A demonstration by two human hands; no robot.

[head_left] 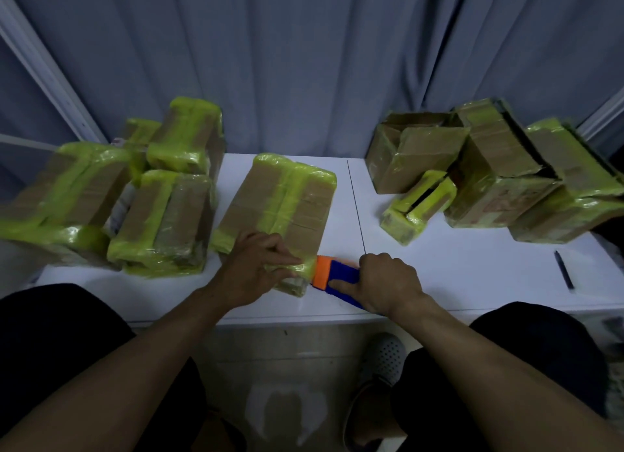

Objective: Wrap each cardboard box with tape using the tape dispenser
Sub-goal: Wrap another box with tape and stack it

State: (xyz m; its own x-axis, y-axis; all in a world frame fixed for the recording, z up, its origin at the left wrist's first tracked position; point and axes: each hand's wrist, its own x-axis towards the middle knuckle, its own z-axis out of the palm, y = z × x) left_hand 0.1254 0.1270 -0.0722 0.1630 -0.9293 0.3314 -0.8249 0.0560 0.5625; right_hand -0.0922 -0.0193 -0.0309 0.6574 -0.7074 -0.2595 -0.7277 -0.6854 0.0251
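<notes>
Nearest, a shoe [381,360] rests on the floor between the person's knees. At the counter's [456,276] near edge, the right hand [388,282] grips the blue-and-orange tape dispenser [337,277], fingers curled round it, its orange end touching the near corner of the middle cardboard box [280,208]. The left hand [260,266] presses yellow-green tape onto that corner, index finger stretched flat. A pen [563,271] lies to the right. Further back, taped boxes [101,198] are piled at the left and partly opened boxes [489,171] at the right, before a grey curtain [304,63].
</notes>
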